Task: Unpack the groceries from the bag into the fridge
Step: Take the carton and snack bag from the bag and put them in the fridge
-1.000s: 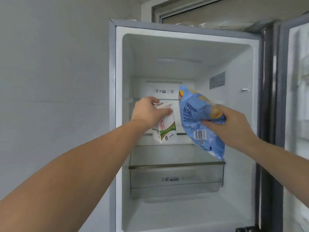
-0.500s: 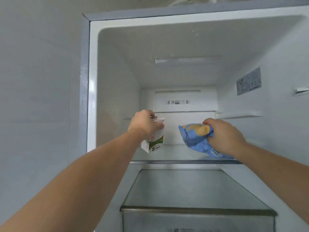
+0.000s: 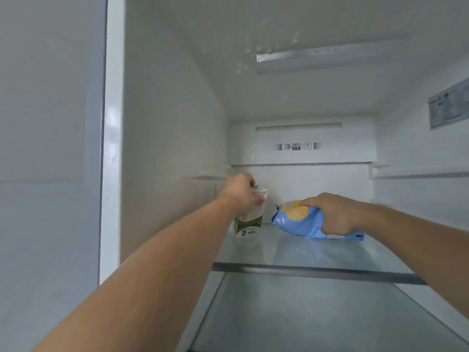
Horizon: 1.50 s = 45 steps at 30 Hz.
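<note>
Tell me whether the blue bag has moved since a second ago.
Yes. The blue bag, gripped by the right hand, went from upright in front of the fridge down and inward; it now lies on the glass shelf, right of the milk carton.

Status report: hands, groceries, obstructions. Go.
Left hand grips milk carton. Right hand grips blue bag. Both down on glass shelf. Nothing in the way.

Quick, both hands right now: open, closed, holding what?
Left hand: grips the milk carton.
Right hand: grips the blue snack bag.
</note>
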Each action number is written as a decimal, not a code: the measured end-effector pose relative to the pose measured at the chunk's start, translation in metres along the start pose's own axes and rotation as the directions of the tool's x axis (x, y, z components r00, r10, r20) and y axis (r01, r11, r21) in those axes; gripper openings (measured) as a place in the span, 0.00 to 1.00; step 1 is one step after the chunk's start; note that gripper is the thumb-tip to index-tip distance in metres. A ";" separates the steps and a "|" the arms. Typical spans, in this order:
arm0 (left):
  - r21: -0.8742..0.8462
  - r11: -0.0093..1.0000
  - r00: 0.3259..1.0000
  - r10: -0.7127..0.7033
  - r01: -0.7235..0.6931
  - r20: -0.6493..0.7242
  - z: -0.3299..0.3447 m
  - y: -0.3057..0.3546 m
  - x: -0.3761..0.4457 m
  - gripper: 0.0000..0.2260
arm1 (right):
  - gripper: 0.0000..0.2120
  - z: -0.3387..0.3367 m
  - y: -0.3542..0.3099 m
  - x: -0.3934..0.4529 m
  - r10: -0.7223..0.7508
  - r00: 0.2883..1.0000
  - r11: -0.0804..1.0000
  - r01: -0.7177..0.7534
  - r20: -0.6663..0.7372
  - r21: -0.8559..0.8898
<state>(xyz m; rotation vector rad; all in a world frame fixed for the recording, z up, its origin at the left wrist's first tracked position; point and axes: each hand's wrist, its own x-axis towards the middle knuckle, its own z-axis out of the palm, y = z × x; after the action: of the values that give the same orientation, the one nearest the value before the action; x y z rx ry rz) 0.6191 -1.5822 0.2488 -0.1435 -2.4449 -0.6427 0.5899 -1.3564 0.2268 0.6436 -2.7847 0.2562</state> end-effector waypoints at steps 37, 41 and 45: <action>0.572 0.789 0.958 0.072 -0.224 0.277 0.035 -0.016 0.072 0.19 | 0.34 0.016 0.008 0.048 0.046 0.996 0.975 -0.029 0.071 -0.222; 0.515 0.827 0.963 0.112 -0.226 0.244 0.037 -0.014 0.061 0.22 | 0.33 0.018 0.004 0.039 0.071 0.997 0.970 -0.065 0.018 -0.235; 0.512 0.827 0.968 0.148 -0.234 0.203 0.032 -0.004 0.048 0.20 | 0.31 0.012 -0.004 0.025 0.078 0.996 0.970 -0.087 -0.046 -0.225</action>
<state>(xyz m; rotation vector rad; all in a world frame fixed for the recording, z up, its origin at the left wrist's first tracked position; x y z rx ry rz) 0.5624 -1.5723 0.2519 -0.2157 -2.6149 0.1591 0.5670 -1.3726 0.2234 0.4637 -2.7532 -0.0351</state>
